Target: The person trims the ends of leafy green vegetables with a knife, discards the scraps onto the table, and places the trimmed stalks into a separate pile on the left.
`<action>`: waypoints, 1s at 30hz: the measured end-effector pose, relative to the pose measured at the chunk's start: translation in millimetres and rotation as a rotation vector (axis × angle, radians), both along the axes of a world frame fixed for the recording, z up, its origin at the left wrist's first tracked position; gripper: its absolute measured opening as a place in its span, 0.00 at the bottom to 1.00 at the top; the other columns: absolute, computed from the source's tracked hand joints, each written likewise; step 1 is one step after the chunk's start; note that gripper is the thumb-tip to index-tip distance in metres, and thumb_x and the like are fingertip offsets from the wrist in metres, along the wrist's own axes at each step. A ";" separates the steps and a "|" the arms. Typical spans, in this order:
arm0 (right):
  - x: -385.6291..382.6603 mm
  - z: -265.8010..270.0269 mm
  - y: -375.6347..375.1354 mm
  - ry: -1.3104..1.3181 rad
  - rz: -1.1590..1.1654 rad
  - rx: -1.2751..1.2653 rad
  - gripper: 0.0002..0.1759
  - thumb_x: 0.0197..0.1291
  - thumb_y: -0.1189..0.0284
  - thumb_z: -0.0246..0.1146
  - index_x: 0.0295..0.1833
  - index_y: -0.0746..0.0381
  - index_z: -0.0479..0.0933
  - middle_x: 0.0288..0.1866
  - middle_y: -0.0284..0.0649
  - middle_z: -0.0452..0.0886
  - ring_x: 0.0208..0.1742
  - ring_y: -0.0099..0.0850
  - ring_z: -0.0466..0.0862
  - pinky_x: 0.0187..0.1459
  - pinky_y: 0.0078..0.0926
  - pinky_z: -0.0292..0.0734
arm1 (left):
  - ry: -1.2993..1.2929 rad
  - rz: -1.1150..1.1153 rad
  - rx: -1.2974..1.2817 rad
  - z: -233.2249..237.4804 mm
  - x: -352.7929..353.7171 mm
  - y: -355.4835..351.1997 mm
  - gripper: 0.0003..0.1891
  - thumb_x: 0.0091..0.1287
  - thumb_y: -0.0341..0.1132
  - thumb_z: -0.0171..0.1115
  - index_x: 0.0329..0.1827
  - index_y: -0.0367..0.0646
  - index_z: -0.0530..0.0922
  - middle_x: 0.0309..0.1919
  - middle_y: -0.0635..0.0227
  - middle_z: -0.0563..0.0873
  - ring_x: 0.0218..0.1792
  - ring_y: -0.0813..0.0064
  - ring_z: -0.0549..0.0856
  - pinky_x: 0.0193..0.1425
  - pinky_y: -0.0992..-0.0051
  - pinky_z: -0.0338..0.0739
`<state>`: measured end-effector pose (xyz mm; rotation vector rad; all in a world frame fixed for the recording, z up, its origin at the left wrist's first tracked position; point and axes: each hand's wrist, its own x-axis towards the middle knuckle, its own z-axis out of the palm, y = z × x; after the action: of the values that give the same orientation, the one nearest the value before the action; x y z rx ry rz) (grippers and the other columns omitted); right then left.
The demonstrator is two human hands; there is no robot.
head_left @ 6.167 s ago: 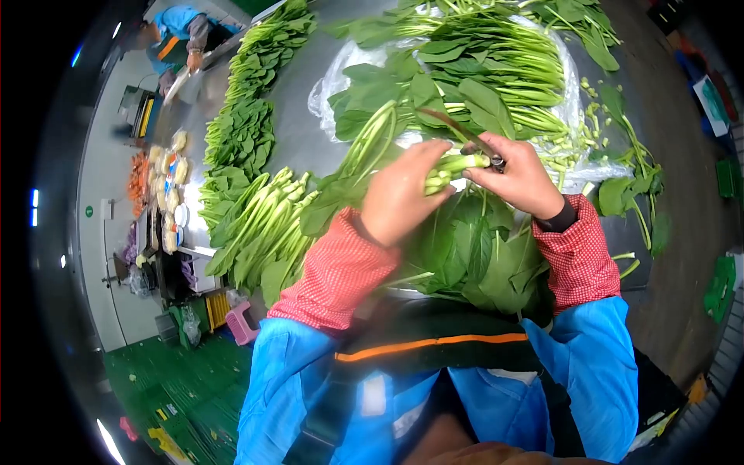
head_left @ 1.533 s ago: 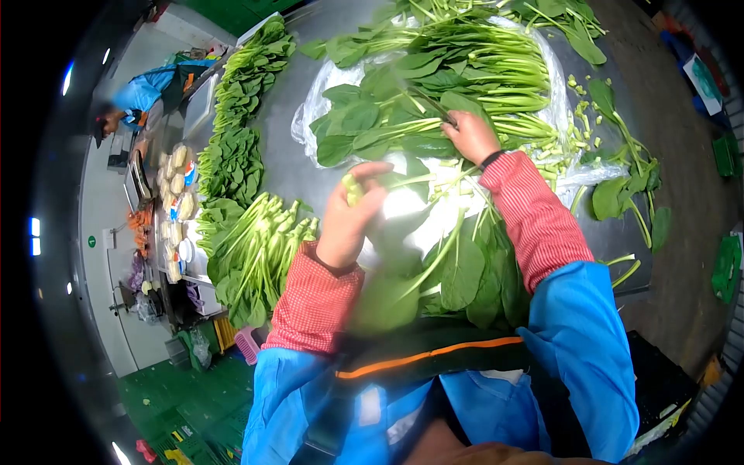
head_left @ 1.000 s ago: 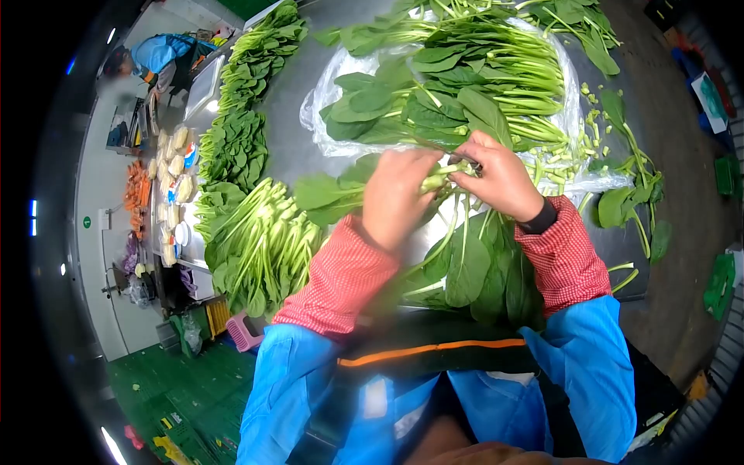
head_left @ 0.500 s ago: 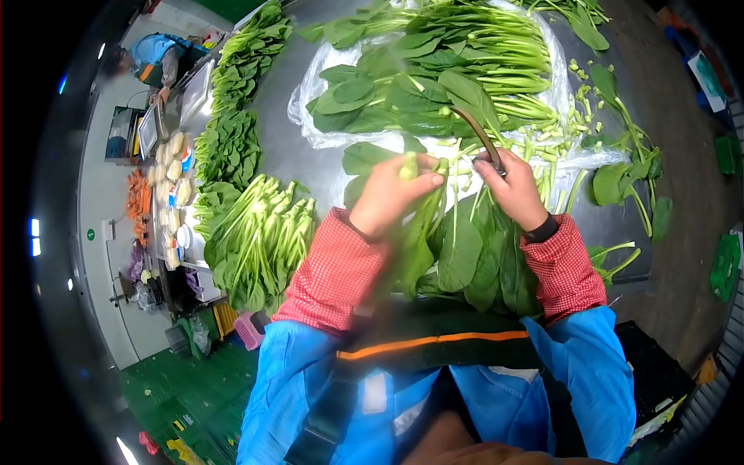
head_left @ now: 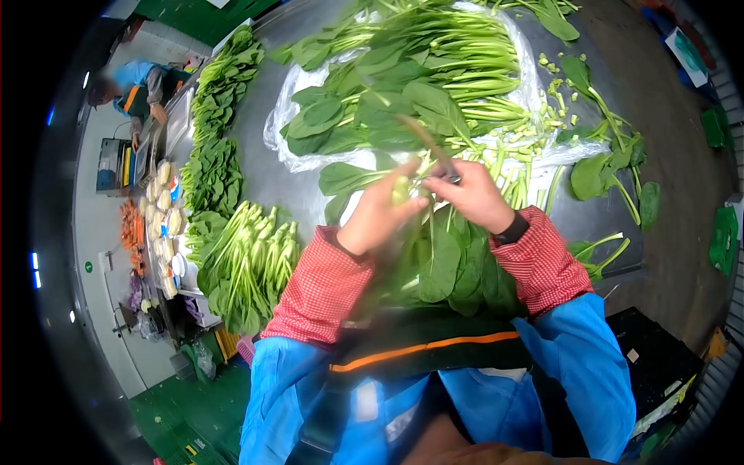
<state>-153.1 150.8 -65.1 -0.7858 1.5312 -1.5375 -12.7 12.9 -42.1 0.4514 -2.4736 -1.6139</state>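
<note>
Closed around the pale stem of a leafy green stalk (head_left: 401, 190) is my left hand (head_left: 376, 213); its fingers are partly blurred. My right hand (head_left: 479, 200) grips a knife with a curved blade (head_left: 426, 139), which points up and left over the greens. The two hands are close together, with the knife handle near the stem end. Broad leaves (head_left: 440, 267) hang below both hands, against my apron. Just beyond them a large heap of leafy greens (head_left: 484, 66) lies on a clear plastic sheet (head_left: 283, 143).
Stacked greens (head_left: 252, 260) line the metal table's left side. Cut stem pieces (head_left: 554, 116) and loose leafy stalks (head_left: 593, 174) lie at the right. A co-worker (head_left: 139, 81) stands at the far left, near wrapped pale produce (head_left: 163, 205). A black crate (head_left: 651, 356) sits at lower right.
My right hand and the knife have moved left, closer to my left hand. The knife blade now reaches over the left hand's stem. The whole view has shifted slightly.
</note>
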 end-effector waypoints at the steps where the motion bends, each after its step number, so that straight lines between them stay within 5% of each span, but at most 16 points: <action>1: -0.1 4.1 -3.4 -0.062 0.033 -0.080 0.14 0.60 0.64 0.68 0.43 0.64 0.83 0.26 0.33 0.81 0.27 0.18 0.78 0.31 0.21 0.74 | -0.060 0.010 0.213 3.0 -3.7 -0.4 0.28 0.66 0.31 0.66 0.68 0.36 0.68 0.49 0.66 0.85 0.51 0.71 0.83 0.58 0.73 0.77; 3: -23.4 -1.9 -8.3 0.197 0.008 -0.023 0.16 0.61 0.62 0.66 0.46 0.64 0.83 0.28 0.42 0.83 0.29 0.30 0.82 0.34 0.27 0.76 | -0.190 0.028 0.633 18.9 -11.4 -1.1 0.26 0.66 0.29 0.65 0.67 0.37 0.70 0.47 0.68 0.84 0.47 0.75 0.84 0.54 0.75 0.78; 5: -64.4 -13.5 -7.6 0.500 -0.166 0.071 0.16 0.61 0.63 0.65 0.46 0.64 0.82 0.31 0.47 0.83 0.32 0.37 0.84 0.35 0.32 0.78 | -0.226 0.152 0.644 27.5 -8.4 -5.5 0.22 0.65 0.26 0.64 0.63 0.36 0.74 0.38 0.73 0.82 0.38 0.80 0.82 0.47 0.79 0.78; 7: -119.7 -55.8 -0.6 0.973 -0.364 0.442 0.17 0.59 0.65 0.66 0.48 0.65 0.80 0.40 0.50 0.80 0.39 0.45 0.85 0.40 0.39 0.80 | -0.166 0.166 0.667 24.7 -1.8 -12.2 0.20 0.64 0.25 0.64 0.60 0.37 0.75 0.35 0.74 0.80 0.38 0.81 0.81 0.46 0.79 0.79; 11: -175.4 -88.4 17.4 1.047 -0.266 0.864 0.17 0.53 0.68 0.69 0.48 0.62 0.78 0.51 0.51 0.73 0.41 0.48 0.84 0.43 0.45 0.81 | -0.135 0.230 0.631 20.1 1.8 -13.5 0.18 0.64 0.26 0.65 0.58 0.38 0.77 0.35 0.75 0.79 0.38 0.82 0.80 0.46 0.77 0.79; 15: -169.2 -74.6 23.6 1.174 -0.208 0.710 0.19 0.48 0.70 0.70 0.47 0.63 0.77 0.49 0.52 0.73 0.41 0.50 0.84 0.43 0.43 0.82 | -0.105 0.294 0.585 19.6 0.9 -12.4 0.16 0.64 0.26 0.65 0.55 0.38 0.77 0.35 0.75 0.79 0.36 0.82 0.79 0.45 0.77 0.79; 20: -149.8 -43.0 40.7 1.131 -0.054 0.718 0.18 0.50 0.62 0.67 0.45 0.59 0.78 0.32 0.48 0.84 0.36 0.46 0.85 0.38 0.44 0.79 | -0.086 0.343 0.580 22.3 1.8 -11.3 0.15 0.64 0.27 0.65 0.54 0.39 0.78 0.34 0.76 0.79 0.33 0.83 0.78 0.42 0.79 0.77; 23: -132.9 -1.8 49.5 1.071 -0.097 0.625 0.19 0.51 0.62 0.67 0.47 0.59 0.78 0.31 0.46 0.84 0.36 0.45 0.85 0.39 0.44 0.79 | -0.091 0.333 0.501 31.1 1.6 -2.8 0.15 0.64 0.27 0.66 0.54 0.39 0.78 0.32 0.78 0.78 0.32 0.85 0.77 0.40 0.82 0.75; 27: -127.9 56.4 69.2 0.867 -0.119 0.219 0.21 0.51 0.71 0.70 0.51 0.65 0.78 0.33 0.40 0.83 0.33 0.31 0.84 0.38 0.28 0.78 | -0.047 0.278 0.278 35.5 -2.2 5.5 0.17 0.62 0.26 0.69 0.54 0.40 0.80 0.31 0.80 0.77 0.32 0.87 0.75 0.37 0.84 0.71; 30: -106.6 107.7 85.9 0.415 -0.149 0.014 0.12 0.54 0.77 0.70 0.44 0.69 0.80 0.32 0.33 0.82 0.34 0.19 0.80 0.35 0.18 0.76 | 0.093 0.190 -0.056 47.9 -7.1 16.3 0.19 0.59 0.26 0.71 0.54 0.41 0.81 0.32 0.75 0.80 0.33 0.83 0.77 0.40 0.82 0.74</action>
<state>-259.7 236.7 42.6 -1.0516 1.9356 -1.5322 -19.8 29.3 5.8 0.5710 -2.3236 -1.4552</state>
